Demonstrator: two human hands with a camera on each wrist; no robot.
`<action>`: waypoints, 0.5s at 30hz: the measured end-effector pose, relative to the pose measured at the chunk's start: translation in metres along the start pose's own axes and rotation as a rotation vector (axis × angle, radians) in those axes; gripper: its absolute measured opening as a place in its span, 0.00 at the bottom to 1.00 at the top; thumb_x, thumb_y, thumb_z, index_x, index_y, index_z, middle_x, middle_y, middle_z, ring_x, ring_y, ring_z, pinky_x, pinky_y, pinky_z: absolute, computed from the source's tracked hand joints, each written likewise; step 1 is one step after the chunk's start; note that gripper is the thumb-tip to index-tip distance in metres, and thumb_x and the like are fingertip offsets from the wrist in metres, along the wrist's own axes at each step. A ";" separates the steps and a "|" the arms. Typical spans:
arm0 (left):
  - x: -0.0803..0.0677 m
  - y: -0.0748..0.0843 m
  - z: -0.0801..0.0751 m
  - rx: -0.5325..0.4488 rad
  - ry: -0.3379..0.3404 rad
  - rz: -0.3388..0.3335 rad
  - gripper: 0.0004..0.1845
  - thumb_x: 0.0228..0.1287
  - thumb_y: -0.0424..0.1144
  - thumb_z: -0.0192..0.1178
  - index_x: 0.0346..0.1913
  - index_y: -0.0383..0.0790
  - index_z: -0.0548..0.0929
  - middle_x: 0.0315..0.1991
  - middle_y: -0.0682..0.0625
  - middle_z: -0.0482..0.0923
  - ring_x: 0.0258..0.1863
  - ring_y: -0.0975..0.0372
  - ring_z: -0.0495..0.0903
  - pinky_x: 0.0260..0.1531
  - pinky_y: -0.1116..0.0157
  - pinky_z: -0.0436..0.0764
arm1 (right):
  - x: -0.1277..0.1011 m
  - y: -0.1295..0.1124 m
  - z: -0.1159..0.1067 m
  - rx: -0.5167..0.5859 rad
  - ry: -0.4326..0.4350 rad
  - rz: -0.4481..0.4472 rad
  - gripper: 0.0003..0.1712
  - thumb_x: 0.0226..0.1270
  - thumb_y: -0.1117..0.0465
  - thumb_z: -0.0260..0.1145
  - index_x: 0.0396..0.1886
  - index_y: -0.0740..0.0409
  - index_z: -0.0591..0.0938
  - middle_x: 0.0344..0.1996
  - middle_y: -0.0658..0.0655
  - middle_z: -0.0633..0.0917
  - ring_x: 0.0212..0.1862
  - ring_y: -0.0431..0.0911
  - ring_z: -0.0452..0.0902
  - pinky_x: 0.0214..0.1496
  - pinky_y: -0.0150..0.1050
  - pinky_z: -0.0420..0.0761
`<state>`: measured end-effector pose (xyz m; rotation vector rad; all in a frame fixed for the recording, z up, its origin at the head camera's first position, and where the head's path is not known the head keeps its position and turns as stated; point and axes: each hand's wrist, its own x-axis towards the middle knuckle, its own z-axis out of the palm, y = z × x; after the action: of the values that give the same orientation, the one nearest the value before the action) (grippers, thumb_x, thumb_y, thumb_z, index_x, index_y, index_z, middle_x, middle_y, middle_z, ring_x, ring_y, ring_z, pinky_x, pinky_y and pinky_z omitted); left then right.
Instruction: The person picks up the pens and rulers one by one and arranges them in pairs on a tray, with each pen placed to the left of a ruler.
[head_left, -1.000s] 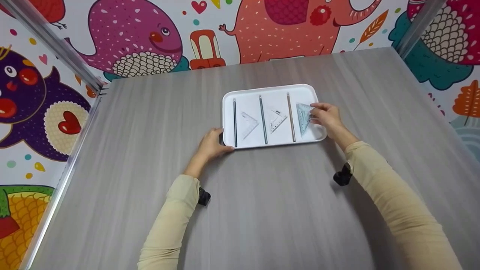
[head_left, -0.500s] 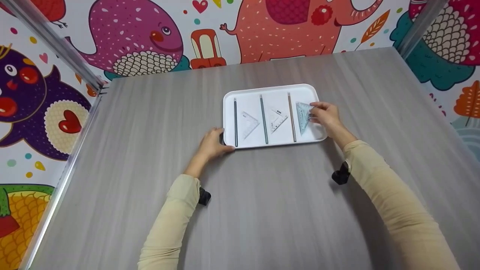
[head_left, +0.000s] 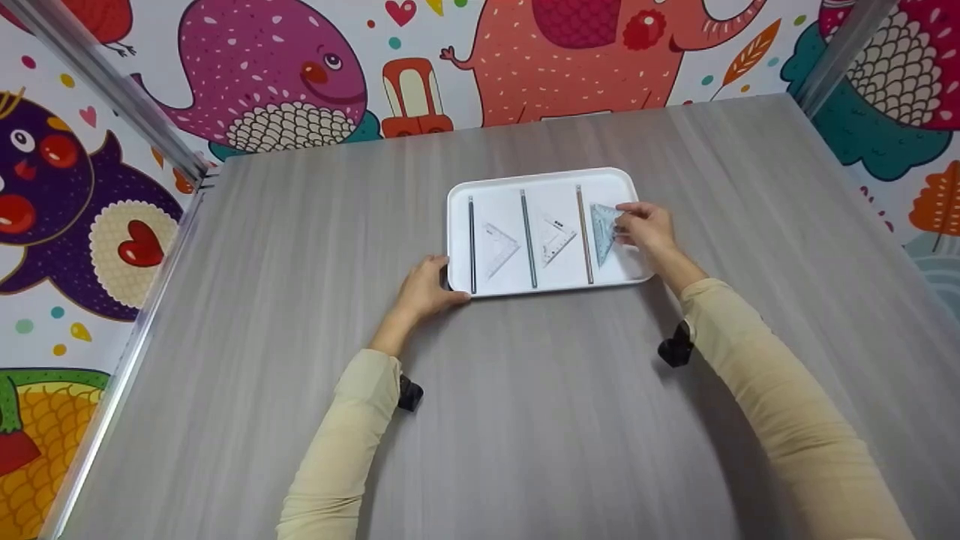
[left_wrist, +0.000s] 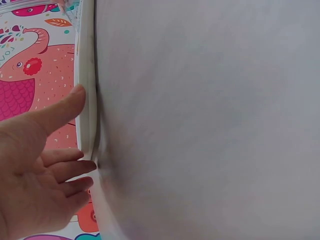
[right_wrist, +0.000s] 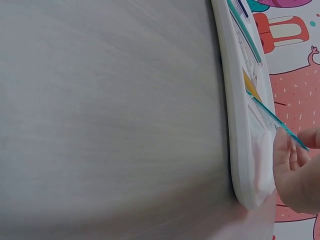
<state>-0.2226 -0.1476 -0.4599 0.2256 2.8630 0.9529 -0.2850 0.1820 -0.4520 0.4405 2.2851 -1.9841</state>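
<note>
A white tray (head_left: 555, 293) holds three pencils and three set squares. My left hand (head_left: 427, 289) holds the tray's near left corner, thumb along the front rim and fingers at the left side. In the left wrist view the thumb meets the rim (left_wrist: 86, 100). My right hand (head_left: 649, 231) pinches a light-blue set square (head_left: 603, 231) at the tray's right end. The right wrist view shows this set square (right_wrist: 280, 124) tilted, its held end raised above the rim. Two clear set squares (head_left: 498, 247) (head_left: 557, 241) lie between the pencils.
Dark (head_left: 472, 240), green (head_left: 528, 240) and brown (head_left: 584, 236) pencils lie roughly parallel across the tray. The grey wood-grain table (head_left: 525, 412) surrounds it. Printed cartoon walls (head_left: 420, 45) stand behind and at both sides.
My right hand and the light-blue set square have shifted slightly left, toward the brown pencil. My left hand stays at the tray's corner.
</note>
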 end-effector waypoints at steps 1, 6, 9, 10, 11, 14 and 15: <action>0.000 0.000 0.000 0.000 -0.002 -0.003 0.36 0.42 0.40 0.72 0.56 0.27 0.72 0.53 0.34 0.71 0.53 0.46 0.71 0.56 0.56 0.67 | 0.000 0.000 0.000 -0.001 0.000 -0.001 0.20 0.60 0.70 0.54 0.53 0.72 0.72 0.28 0.52 0.74 0.25 0.37 0.74 0.28 0.25 0.77; 0.001 0.000 0.000 0.000 -0.007 -0.008 0.37 0.43 0.40 0.71 0.57 0.26 0.70 0.54 0.33 0.70 0.54 0.45 0.70 0.57 0.56 0.66 | 0.002 0.002 -0.001 0.000 0.002 -0.003 0.21 0.59 0.70 0.53 0.53 0.73 0.71 0.27 0.52 0.73 0.23 0.36 0.74 0.27 0.25 0.77; 0.000 0.000 0.000 0.001 -0.007 -0.008 0.38 0.43 0.40 0.71 0.57 0.25 0.70 0.54 0.32 0.70 0.55 0.45 0.69 0.57 0.55 0.66 | 0.002 0.003 -0.002 -0.017 0.019 0.001 0.20 0.59 0.70 0.54 0.52 0.72 0.72 0.28 0.52 0.73 0.22 0.37 0.74 0.25 0.26 0.77; 0.000 0.000 0.000 0.000 -0.010 -0.010 0.38 0.43 0.40 0.71 0.57 0.26 0.70 0.55 0.32 0.69 0.55 0.45 0.69 0.57 0.56 0.66 | 0.003 0.004 -0.003 -0.029 0.021 -0.001 0.21 0.58 0.70 0.54 0.52 0.73 0.72 0.28 0.53 0.72 0.22 0.37 0.73 0.25 0.26 0.77; 0.000 0.001 0.000 -0.002 -0.012 -0.013 0.38 0.43 0.40 0.71 0.57 0.26 0.70 0.55 0.32 0.69 0.55 0.45 0.69 0.57 0.56 0.66 | 0.003 0.004 -0.003 -0.044 0.021 -0.004 0.21 0.58 0.70 0.54 0.52 0.73 0.72 0.28 0.53 0.72 0.21 0.37 0.73 0.25 0.26 0.77; 0.000 0.001 -0.001 -0.006 -0.014 -0.020 0.38 0.43 0.40 0.71 0.58 0.26 0.70 0.55 0.32 0.69 0.55 0.45 0.69 0.57 0.55 0.65 | 0.002 0.003 -0.004 -0.093 0.015 -0.013 0.21 0.58 0.71 0.54 0.52 0.72 0.72 0.30 0.54 0.72 0.21 0.37 0.73 0.25 0.27 0.77; 0.000 0.001 -0.001 -0.003 -0.013 -0.016 0.38 0.44 0.40 0.71 0.58 0.26 0.70 0.55 0.32 0.69 0.55 0.45 0.69 0.57 0.55 0.66 | 0.002 0.002 -0.005 -0.114 0.014 -0.020 0.21 0.58 0.71 0.54 0.52 0.72 0.73 0.30 0.55 0.72 0.21 0.37 0.73 0.25 0.27 0.77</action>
<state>-0.2229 -0.1472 -0.4588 0.2077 2.8465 0.9496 -0.2858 0.1876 -0.4536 0.4247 2.4042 -1.8530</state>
